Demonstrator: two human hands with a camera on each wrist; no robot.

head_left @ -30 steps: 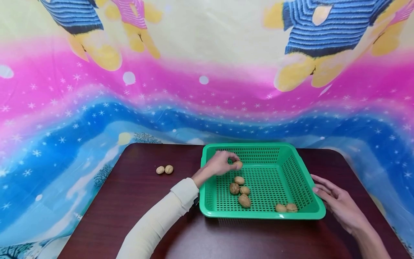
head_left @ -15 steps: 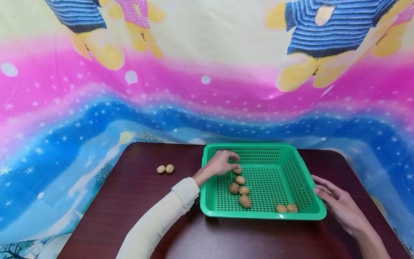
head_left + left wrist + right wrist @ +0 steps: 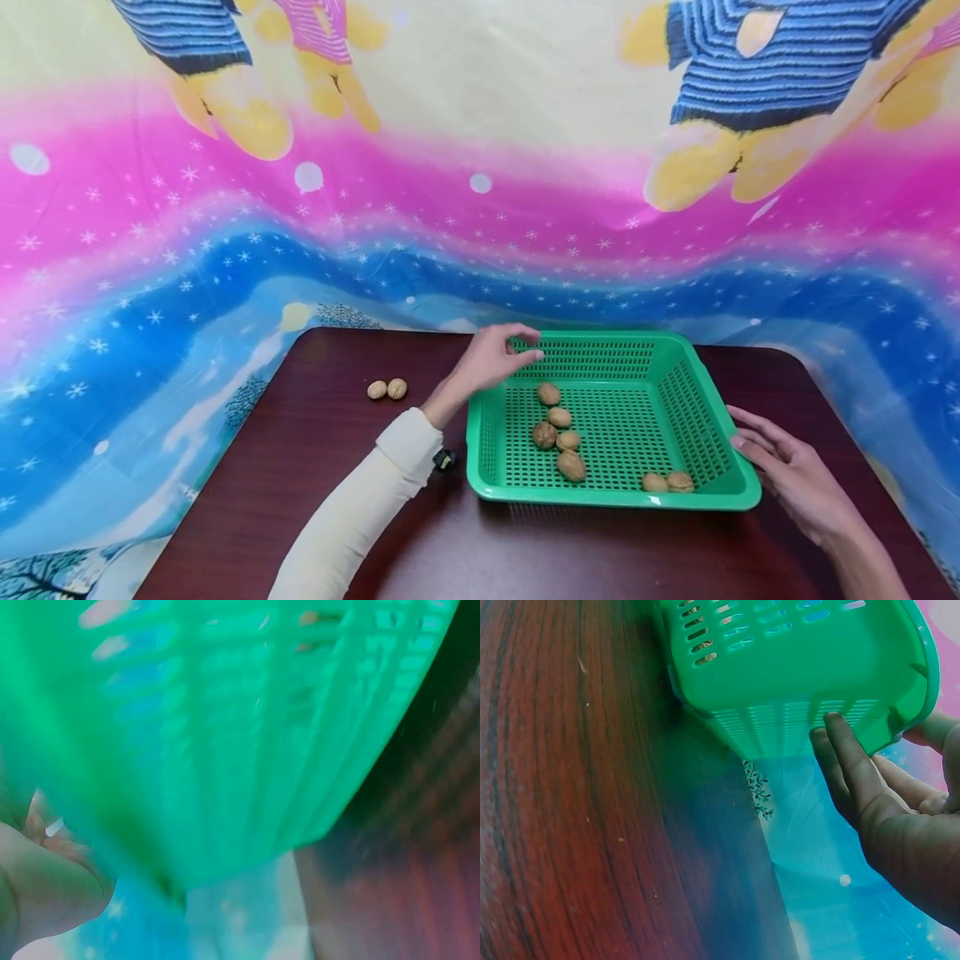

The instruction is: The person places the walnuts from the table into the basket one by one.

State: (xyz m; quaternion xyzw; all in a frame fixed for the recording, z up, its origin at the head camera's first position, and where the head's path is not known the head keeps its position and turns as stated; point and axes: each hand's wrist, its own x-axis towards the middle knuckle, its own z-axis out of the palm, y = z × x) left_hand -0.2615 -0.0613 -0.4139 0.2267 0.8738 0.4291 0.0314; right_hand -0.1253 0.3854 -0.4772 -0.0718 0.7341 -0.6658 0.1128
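A green plastic basket with slotted walls stands on the table. My left hand hovers over its back left corner, thumb and fingers apart and holding nothing; the left wrist view is blurred and shows the basket's wall close up. Inside lie several walnuts: a loose group on the left, including a walnut at the top of it, and a pair by the front right, with one walnut in the corner. My right hand touches the basket's right side, its straight fingers along the outer wall.
Two walnuts, one of them the right walnut, lie side by side on the dark wooden table left of the basket. Behind the table hangs a printed cloth with bears and snowflakes. A small black device shows at the left wrist.
My left hand let go of a walnut, which now lies at the back of the left group. The hand then rose and moved left toward the rim. The right hand stayed put.
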